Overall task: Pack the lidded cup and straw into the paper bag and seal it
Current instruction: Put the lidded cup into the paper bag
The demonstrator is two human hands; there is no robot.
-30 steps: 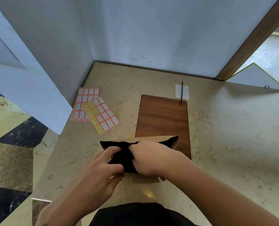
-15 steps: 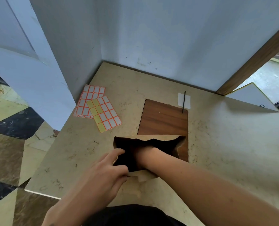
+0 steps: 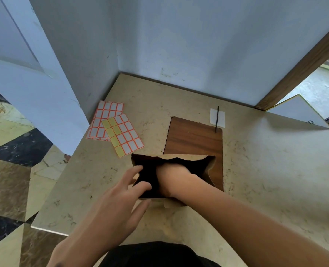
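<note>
A: At near centre of the surface [image 3: 265,170] — paper bag [image 3: 210,165] standing open, mouth up. Our right hand [image 3: 172,171] is sunk into the dark mouth past the knuckles; we cannot tell whether its fingers hold anything down there.

B: And the left hand [image 3: 121,197]?

A: Fingers spread, their tips on the bag's near-left lip, bracing it rather than pinching. Cup not visible anywhere, maybe inside, we cannot say. The thin black straw [image 3: 217,118] lies far right across a white paper slip [image 3: 217,118], its end on the wooden board [image 3: 193,140].

B: Risks?

A: We judge the lip could tear or crumple if the right wrist drags on it. With only a light brace, the bag may tip toward the far side. A creased rim would seal badly.

B: Labels?

A: Two sticker sheets [image 3: 117,128] far left, well apart from the bag, so a long reach for sealing.
</note>
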